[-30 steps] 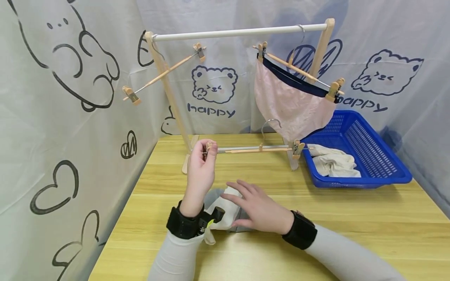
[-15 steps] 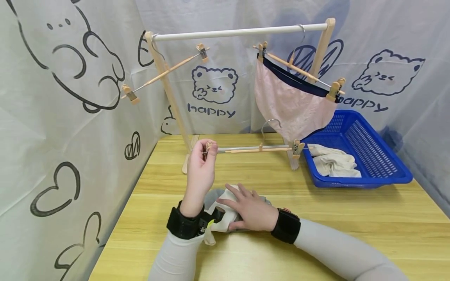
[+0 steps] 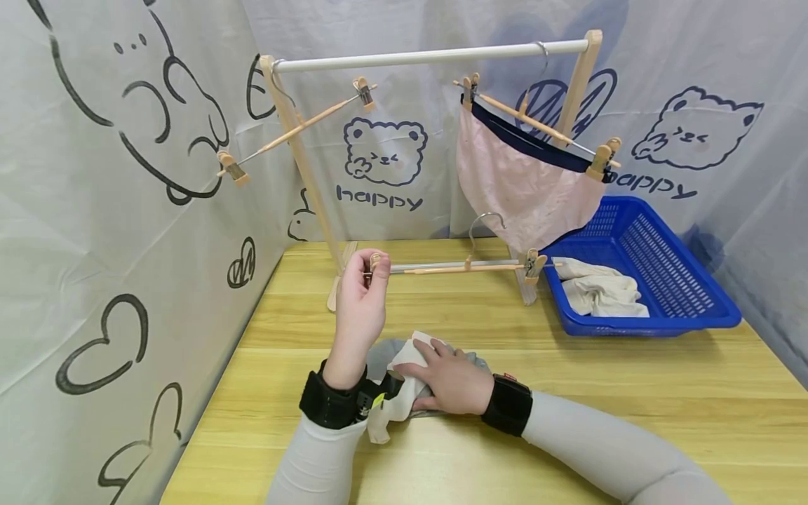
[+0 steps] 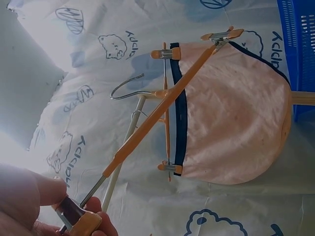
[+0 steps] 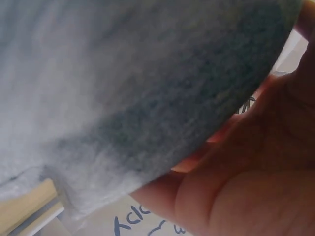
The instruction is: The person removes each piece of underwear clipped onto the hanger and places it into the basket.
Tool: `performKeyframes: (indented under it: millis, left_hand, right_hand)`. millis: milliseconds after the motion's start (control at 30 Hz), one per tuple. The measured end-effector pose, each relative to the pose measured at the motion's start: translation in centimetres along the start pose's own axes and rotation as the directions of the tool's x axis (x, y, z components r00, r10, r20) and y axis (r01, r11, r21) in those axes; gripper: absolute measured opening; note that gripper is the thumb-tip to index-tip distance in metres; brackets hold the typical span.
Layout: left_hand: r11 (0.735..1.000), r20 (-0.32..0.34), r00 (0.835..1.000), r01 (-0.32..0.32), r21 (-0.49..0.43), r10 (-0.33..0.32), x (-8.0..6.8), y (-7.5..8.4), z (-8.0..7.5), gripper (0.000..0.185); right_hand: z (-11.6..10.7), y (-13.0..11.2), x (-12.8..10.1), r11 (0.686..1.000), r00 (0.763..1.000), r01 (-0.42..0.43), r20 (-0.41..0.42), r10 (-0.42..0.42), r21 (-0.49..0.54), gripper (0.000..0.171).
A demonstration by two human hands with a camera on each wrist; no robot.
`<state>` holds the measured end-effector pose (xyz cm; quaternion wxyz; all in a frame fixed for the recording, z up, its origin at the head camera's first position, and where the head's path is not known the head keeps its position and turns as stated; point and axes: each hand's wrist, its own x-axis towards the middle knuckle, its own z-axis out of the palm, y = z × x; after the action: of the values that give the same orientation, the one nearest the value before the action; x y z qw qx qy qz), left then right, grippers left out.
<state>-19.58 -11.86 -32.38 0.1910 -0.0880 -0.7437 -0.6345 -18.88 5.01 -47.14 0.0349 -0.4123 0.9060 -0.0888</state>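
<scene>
While one garment already hangs and another is only now being picked up, the scene reads like this:

Left hand: the left hand (image 3: 361, 303), just left of centre in the head view, is raised off the table with thumb and fingers pinched on the end clip (image 3: 374, 266) of a loose clip hanger (image 3: 463, 267), holding it level above the table (image 3: 631, 379). In the left wrist view the fingertips (image 4: 49, 192) squeeze that clip at the lower left of the frame.

Right hand: the right hand (image 3: 449, 376), lower centre of the head view, lies on a grey and white cloth (image 3: 394, 393), fingers curled into its folds and gripping it. The right wrist view is filled by grey fabric (image 5: 133, 93) pressed against the palm.

Cloth: bunched on the table between the two wrists, touching the right hand, not lifted and not yet near either clip.

Loose hanger: both clips hold nothing; its metal hook (image 3: 482, 224) stands free, not on the rail.

Done, as I judge it: a pink garment (image 3: 524, 189) with a dark waistband is clipped on a hanger at the upper right of the drying rack (image 3: 435, 56).

Left, as I judge it: the cloth has to be raised, fixed under both clips, and the hanger hooked on the rail. An empty clip hanger (image 3: 297, 126) hangs tilted at the upper left, and pale laundry (image 3: 600, 291) sits in the blue basket (image 3: 663, 266) at the right.
</scene>
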Motion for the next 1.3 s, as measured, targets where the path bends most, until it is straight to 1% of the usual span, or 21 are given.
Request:
performKeyframes:
  millis: [233, 433, 633, 800, 900, 1033, 1167, 1300]
  left_hand:
    - [1.0, -0.002, 1.0, -0.004, -0.014, 0.004, 0.1, -0.2, 0.0, 0.02]
    - [1.0, -0.006, 1.0, 0.01, -0.014, -0.01, 0.1, -0.2, 0.0, 0.021]
    - [1.0, -0.012, 1.0, 0.015, -0.024, -0.015, 0.2, -0.2, 0.1, 0.021]
    - [0.999, -0.01, 1.0, 0.012, -0.031, -0.013, 0.2, -0.2, 0.2, 0.021]
    - [0.999, -0.011, 1.0, 0.013, -0.029, -0.014, 0.2, -0.3, 0.2, 0.021]
    - [1.0, -0.019, 1.0, 0.014, -0.022, -0.015, 0.2, -0.3, 0.2, 0.022]
    - [1.0, -0.027, 1.0, 0.013, -0.016, -0.013, 0.3, -0.4, 0.1, 0.022]
    - [1.0, -0.03, 0.999, 0.016, -0.017, -0.017, 0.3, -0.4, 0.1, 0.022]
  right_hand:
    - [0.1, -0.2, 0.1, 0.998, 0.997, 0.067, -0.04, -0.067, -0.022, 0.057]
    - [0.3, -0.5, 0.4, 0.995, 0.993, 0.095, -0.063, -0.097, -0.029, 0.041]
    - [0.4, -0.7, 0.4, 0.994, 0.99, 0.101, -0.092, -0.103, -0.034, 0.027]
    - [0.2, -0.7, 0.4, 0.996, 0.993, 0.09, -0.069, -0.091, -0.011, 0.018]
    - [0.0, -0.7, 0.4, 0.997, 0.996, 0.078, -0.044, -0.078, 0.014, 0.016]
    - [-0.2, -0.7, 0.4, 0.997, 0.998, 0.057, -0.036, -0.055, 0.055, 0.014]
    - [-0.5, -0.7, 0.4, 0.997, 0.998, 0.05, -0.049, -0.047, 0.065, 0.012]
    - [-0.8, -0.7, 0.3, 0.996, 0.994, 0.071, -0.086, -0.066, 0.053, 0.009]
